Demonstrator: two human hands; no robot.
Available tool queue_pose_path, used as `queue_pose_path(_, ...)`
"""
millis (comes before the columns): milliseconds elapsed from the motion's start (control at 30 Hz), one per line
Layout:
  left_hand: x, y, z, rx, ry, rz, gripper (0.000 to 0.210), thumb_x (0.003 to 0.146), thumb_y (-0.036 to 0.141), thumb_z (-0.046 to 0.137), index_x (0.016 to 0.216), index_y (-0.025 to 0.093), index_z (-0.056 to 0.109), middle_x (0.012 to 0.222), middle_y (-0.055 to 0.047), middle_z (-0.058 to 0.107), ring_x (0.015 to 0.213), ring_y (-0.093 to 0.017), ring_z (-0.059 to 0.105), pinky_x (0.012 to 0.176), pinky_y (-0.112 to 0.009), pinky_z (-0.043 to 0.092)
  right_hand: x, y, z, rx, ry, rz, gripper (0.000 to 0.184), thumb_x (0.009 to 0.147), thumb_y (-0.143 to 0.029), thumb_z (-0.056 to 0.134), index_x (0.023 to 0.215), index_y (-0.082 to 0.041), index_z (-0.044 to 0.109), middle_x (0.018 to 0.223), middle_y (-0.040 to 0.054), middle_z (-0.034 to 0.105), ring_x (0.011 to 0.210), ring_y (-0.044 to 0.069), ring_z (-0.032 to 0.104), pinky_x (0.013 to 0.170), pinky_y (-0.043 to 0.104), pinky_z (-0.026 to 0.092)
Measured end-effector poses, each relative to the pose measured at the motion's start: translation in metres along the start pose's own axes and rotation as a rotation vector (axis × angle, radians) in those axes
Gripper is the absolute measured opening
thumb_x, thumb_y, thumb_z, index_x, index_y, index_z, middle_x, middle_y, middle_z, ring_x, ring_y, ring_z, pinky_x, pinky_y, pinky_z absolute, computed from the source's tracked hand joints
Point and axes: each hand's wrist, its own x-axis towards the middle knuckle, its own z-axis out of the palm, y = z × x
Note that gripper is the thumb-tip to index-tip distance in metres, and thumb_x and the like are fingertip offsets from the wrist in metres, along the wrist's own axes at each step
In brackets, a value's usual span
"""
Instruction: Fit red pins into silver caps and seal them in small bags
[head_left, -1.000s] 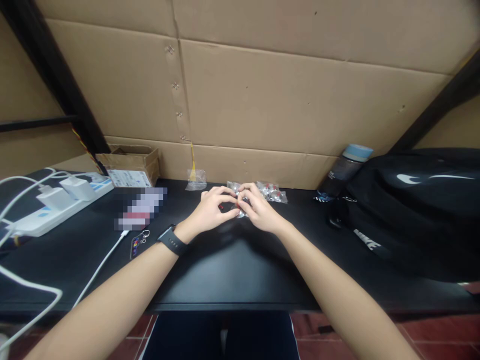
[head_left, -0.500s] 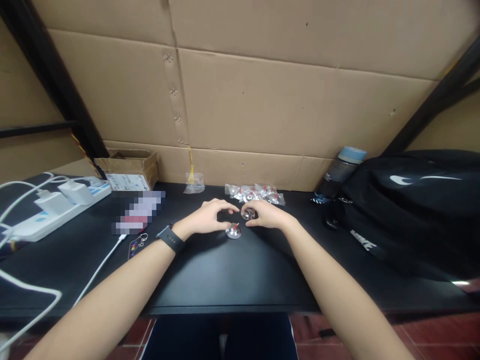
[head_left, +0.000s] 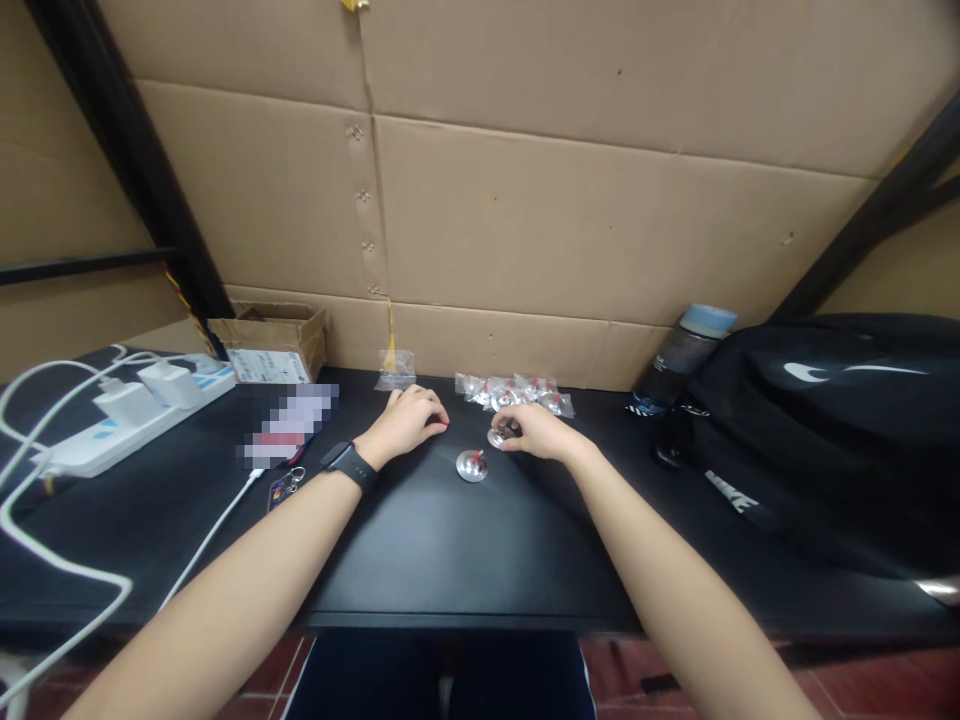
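Note:
My left hand [head_left: 411, 420] is closed over the black tabletop, left of the discs, with a small red piece [head_left: 448, 426] just showing between thumb and fingertips. My right hand [head_left: 541, 432] pinches the edge of a shiny round metal disc [head_left: 498, 437], partly hidden behind the fingers. Nearer to me, a second metal disc [head_left: 470, 468] lies on the table, touched by neither hand, with a red piece at its centre. Behind my right hand, several similar discs with red parts sit in clear plastic packets [head_left: 517, 388].
At the left are a white power strip [head_left: 142, 415] with plugs and cables, an open cardboard box [head_left: 277, 345] and a keyring [head_left: 286, 488]. An empty clear bag [head_left: 396, 370] lies by the cardboard wall. A bottle [head_left: 679, 360] and black backpack [head_left: 832, 440] stand right.
My left hand has moved left, away from the discs, with the small red piece at its fingertips. My right hand stays at its disc. The view has tilted slightly upward.

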Motion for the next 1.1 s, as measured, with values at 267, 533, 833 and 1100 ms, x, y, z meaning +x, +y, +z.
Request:
queue_pose_path(267,-0.002,0.008,-0.009,0.023,-0.023,-0.005,0.018,0.091,0.026,0.057,0.092,0.028,0.074,0.089,-0.004,0.068,0.093,-0.023,0.059,0.083,-0.037,0.033,-0.005,-0.003,-0.003,-0.059,-0.077,-0.031,0.042,0.076,-0.022,0.079,0.117,-0.021,0.069,0.105,0.0069,0.065,0.094,0.021,0.062,0.085,0.030,0.047)
queue_pose_path(533,-0.003,0.013,-0.008,-0.015,-0.026,0.013,0.012,0.084,0.030,0.061,0.085,0.025,0.071,0.091,-0.003,0.074,0.092,-0.024,0.066,0.089,-0.039,0.033,-0.013,-0.008,-0.009,-0.054,-0.129,-0.117,0.052,0.074,-0.020,0.075,0.125,-0.024,0.066,0.117,0.0083,0.064,0.105,0.025,0.062,0.093,0.035,0.048)
queue_pose_path(833,-0.001,0.012,-0.002,-0.143,-0.007,-0.019,0.013,0.089,0.018,0.059,0.099,0.023,0.066,0.095,-0.001,0.073,0.092,-0.020,0.067,0.087,-0.035,0.038,-0.009,-0.008,-0.008,-0.107,-0.001,-0.135,0.043,0.068,-0.015,0.075,0.111,-0.020,0.071,0.106,0.0081,0.071,0.098,0.026,0.064,0.087,0.036,0.048)
queue_pose_path(1100,0.001,0.037,-0.015,-0.443,0.254,0.095,0.025,0.095,0.015,0.049,0.118,0.022,0.057,0.102,-0.005,0.069,0.091,-0.016,0.066,0.086,-0.030,0.053,-0.006,-0.019,-0.008,0.315,0.221,-0.133,0.051,0.071,-0.016,0.076,0.119,-0.023,0.062,0.116,0.0060,0.068,0.100,0.021,0.065,0.082,0.033,0.051)
